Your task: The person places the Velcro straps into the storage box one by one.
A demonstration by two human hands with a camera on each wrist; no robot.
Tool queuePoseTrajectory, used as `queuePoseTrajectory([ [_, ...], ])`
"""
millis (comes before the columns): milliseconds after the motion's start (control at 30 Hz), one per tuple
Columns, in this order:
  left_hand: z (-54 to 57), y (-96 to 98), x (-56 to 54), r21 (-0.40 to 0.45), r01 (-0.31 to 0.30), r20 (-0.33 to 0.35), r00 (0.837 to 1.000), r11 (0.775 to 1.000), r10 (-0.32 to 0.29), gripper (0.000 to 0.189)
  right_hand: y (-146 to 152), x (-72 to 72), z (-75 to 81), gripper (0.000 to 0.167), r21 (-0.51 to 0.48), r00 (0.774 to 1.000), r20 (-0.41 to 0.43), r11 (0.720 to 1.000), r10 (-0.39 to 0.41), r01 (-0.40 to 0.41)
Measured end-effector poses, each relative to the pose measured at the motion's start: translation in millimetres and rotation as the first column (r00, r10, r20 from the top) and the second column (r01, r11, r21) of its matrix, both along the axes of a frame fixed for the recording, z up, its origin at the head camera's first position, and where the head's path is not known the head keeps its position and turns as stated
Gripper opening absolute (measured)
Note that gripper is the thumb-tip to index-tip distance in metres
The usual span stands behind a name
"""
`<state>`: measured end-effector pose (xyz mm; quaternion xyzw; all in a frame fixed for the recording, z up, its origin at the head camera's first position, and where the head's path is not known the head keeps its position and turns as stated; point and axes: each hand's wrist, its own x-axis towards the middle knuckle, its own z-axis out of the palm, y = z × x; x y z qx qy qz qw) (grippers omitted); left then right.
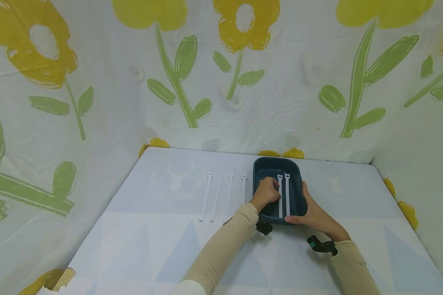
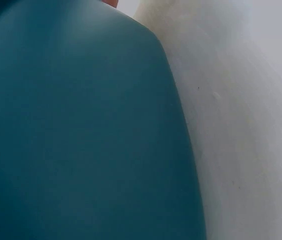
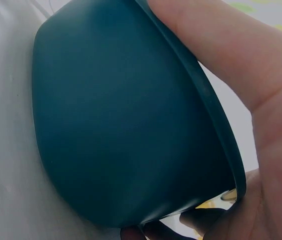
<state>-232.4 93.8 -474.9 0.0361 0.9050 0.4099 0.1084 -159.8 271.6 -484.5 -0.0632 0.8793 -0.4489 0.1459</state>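
A dark teal rectangular tray (image 1: 269, 164) stands on the table. Two white cable ties with slotted heads lie lengthwise in it, a left cable tie (image 1: 280, 209) and a right cable tie (image 1: 287, 196). My left hand (image 1: 267, 191) reaches over the tray's left side, its curled fingers pinching the left one around mid-length. With my right hand (image 1: 315, 213) I grip the tray's near right corner, thumb at the front rim and fingers along the right side. In the right wrist view, the tray's outer wall (image 3: 126, 115) shows beside the thumb (image 3: 220, 45). The left wrist view shows mostly tray wall (image 2: 81, 120).
Several more white cable ties (image 1: 206, 196) lie in a row left of the tray, heads toward the back. The pale patterned table (image 1: 133, 246) meets a flower-printed curtain (image 1: 273, 106) behind and at both sides. My left forearm (image 1: 221, 246) crosses near the row's front ends.
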Motion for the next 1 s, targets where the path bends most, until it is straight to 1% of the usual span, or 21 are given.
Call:
queuePoseTrajectory([
  [100, 0.0, -0.6, -0.3, 0.03, 0.006, -0.005, 1.0, 1.0, -0.005, 0.026, 0.1, 0.1, -0.8, 0.14, 0.002, 1.0, 0.003, 1.0, -0.001, 0.001],
  [233, 2.6, -3.3, -0.3, 0.085, 0.032, -0.028, 0.999, 0.996, -0.03, 0.028, -0.1, 0.4, -1.6, 0.141, -0.002, 1.0, 0.009, 1.0, -0.001, 0.001],
  [367, 12.0, -10.1, 0.2, 0.146, 0.063, -0.054, 0.997, 0.987, -0.056, 0.028, -1.2, 0.5, -0.5, 0.14, 0.011, 1.0, 0.014, 1.0, -0.004, 0.004],
  [433, 18.4, -15.4, -0.1, 0.191, 0.083, -0.07, 0.995, 0.978, -0.07, 0.029, -1.7, 0.4, 0.6, 0.14, 0.017, 1.0, 0.014, 1.0, -0.005, 0.005],
  [633, 38.0, -40.0, -0.6, 0.328, 0.123, -0.098, 0.991, 0.937, -0.096, 0.03, -2.5, -0.4, 2.7, 0.141, 0.033, 1.0, 0.015, 0.999, -0.006, 0.005],
  [767, 48.1, -58.6, -0.6, 0.377, 0.137, -0.11, 0.989, 0.916, -0.103, 0.027, -1.5, -0.5, 2.0, 0.141, 0.032, 1.0, 0.018, 0.999, -0.006, 0.006],
  [933, 58.2, -82.6, -0.3, 0.434, 0.143, -0.145, 0.986, 0.889, -0.088, 0.025, -0.9, -0.4, 0.7, 0.142, 0.04, 1.0, 0.016, 0.999, -0.009, 0.009],
  [1000, 61.9, -93.7, 1.2, 0.435, 0.143, -0.165, 0.983, 0.889, -0.077, 0.026, -1.2, -0.4, 0.0, 0.142, 0.04, 1.0, 0.01, 0.999, -0.008, 0.008],
])
